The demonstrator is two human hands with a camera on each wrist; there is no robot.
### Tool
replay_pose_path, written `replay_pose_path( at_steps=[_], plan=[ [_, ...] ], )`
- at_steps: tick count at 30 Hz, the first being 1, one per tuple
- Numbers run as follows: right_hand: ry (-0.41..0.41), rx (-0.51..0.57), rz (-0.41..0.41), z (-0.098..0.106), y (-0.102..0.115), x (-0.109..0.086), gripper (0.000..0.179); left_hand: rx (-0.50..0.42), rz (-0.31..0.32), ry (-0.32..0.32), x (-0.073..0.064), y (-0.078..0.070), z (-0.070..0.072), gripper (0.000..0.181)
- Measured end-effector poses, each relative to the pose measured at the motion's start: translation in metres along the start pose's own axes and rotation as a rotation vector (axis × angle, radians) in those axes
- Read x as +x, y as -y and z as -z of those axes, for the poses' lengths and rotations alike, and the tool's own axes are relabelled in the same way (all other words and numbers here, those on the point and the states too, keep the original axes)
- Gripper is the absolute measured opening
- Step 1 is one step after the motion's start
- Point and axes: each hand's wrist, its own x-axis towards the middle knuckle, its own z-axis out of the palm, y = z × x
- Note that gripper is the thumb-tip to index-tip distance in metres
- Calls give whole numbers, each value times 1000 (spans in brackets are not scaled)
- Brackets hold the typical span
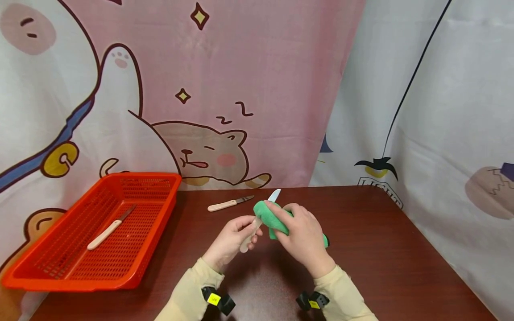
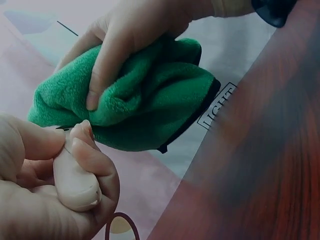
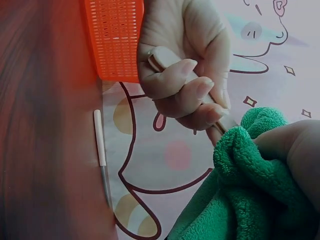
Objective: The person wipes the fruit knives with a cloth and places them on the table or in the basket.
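My left hand [image 1: 230, 240] grips a knife by its pale handle [image 2: 75, 182], fingers curled round it. The knife's blade [image 1: 275, 195] points up and away, its tip showing past a green cloth [image 1: 277, 217]. With my right hand [image 1: 303, 234] I hold this fluffy, dark-edged cloth folded round the blade close to the handle. Most of the blade is hidden under the cloth. In the right wrist view the cloth [image 3: 240, 185] bunches up below my right fingers, and the left hand [image 3: 185, 75] wraps the handle. Both hands are above the dark wooden table [image 1: 361, 249].
A second knife [image 1: 225, 205] with a pale handle lies on the table beyond my hands. At the left stands a red plastic basket [image 1: 158, 236] with another knife [image 1: 106, 234] in it. A printed curtain [image 1: 261, 67] hangs along the table's back edge.
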Motion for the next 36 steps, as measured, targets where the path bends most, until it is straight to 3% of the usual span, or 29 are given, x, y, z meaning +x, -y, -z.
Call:
replay_pose_path(
  at_steps=[17,28,36],
  plan=[
    [-48,-30,-31,-4,-7,0,73,38,0,25,-2,-3,3,34],
    [-46,-48,-132,7,-21,1,75,97,24,39,-2,-5,1,26],
    [-54,-52,-154,12,-27,1,74,123,24,76,-4,-8,2,26]
  ],
)
